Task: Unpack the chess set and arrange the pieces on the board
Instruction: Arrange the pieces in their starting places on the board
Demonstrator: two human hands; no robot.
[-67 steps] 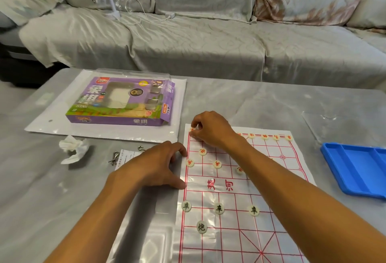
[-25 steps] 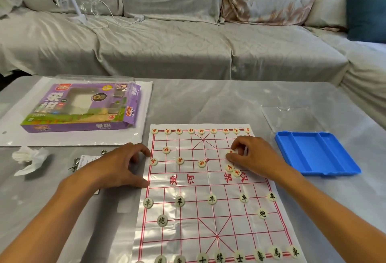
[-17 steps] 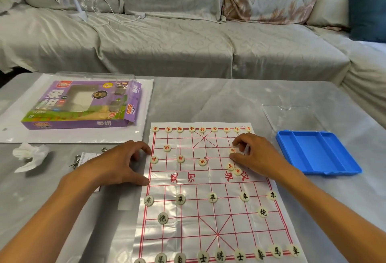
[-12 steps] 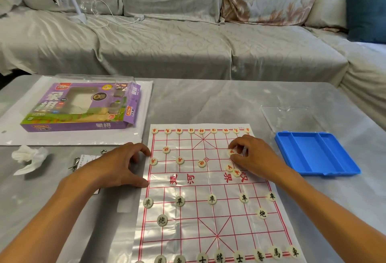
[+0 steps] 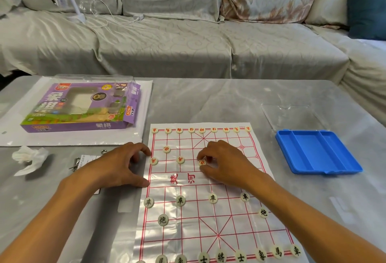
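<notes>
A plastic board sheet [image 5: 229,221] with a red grid lies on the table before me. Red-lettered pieces line its far edge [image 5: 201,130], and black-lettered pieces [image 5: 212,198] sit in the near half. My right hand [image 5: 224,163] rests over the board's middle, its thumb and fingertips pinching a red-lettered piece [image 5: 202,162] that lies on the sheet. My left hand [image 5: 117,167] presses down at the sheet's left edge, fingers curled and holding nothing. More red pieces [image 5: 180,160] sit left of the pinched one. My right hand hides the pieces under it.
A purple chess-set box [image 5: 81,108] lies on a white sheet at the far left. A blue tray [image 5: 317,151] and a clear lid [image 5: 292,116] sit to the right. A crumpled tissue [image 5: 29,158], metal hooks and a paper slip are at left. A sofa stands beyond the table.
My right hand has moved left from the board's right side to its middle and now pinches a red piece there. My left hand has stayed at the sheet's left edge.
</notes>
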